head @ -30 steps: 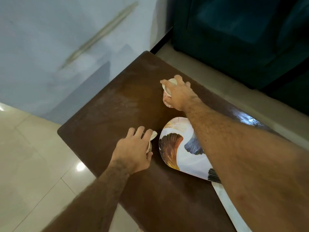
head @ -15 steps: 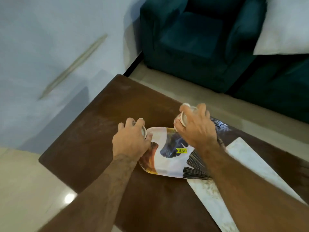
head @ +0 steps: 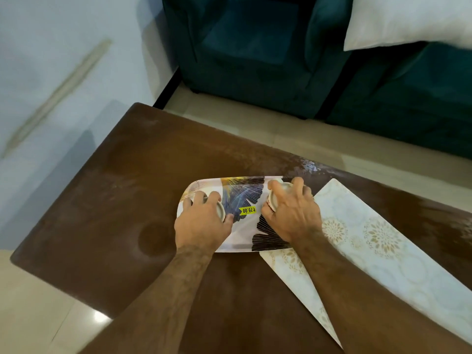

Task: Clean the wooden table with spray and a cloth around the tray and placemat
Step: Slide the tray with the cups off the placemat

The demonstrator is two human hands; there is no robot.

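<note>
Gripping a small cup (head: pixel 220 210), the left hand (head: pixel 204 226) sets it at nine o'clock on the tray (head: pixel 245 198) mid-bench (head: pixel 115 213); the right hand (head: pixel 293 215) clasps another cup (head: pixel 272 200) at three, beside the placemat (head: pixel 378 241). Light, fragile: hold the rims.

Dusty wooden table (head: pixel 107 226), glossy tray (head: pixel 245 233)

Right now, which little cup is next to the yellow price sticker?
The cup under the left hand; the sticker sits just beside it. The right hand's cup is farther.

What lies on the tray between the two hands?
Head view: bare patterned tray with a yellow price sticker between the left hand and right hand.
</note>
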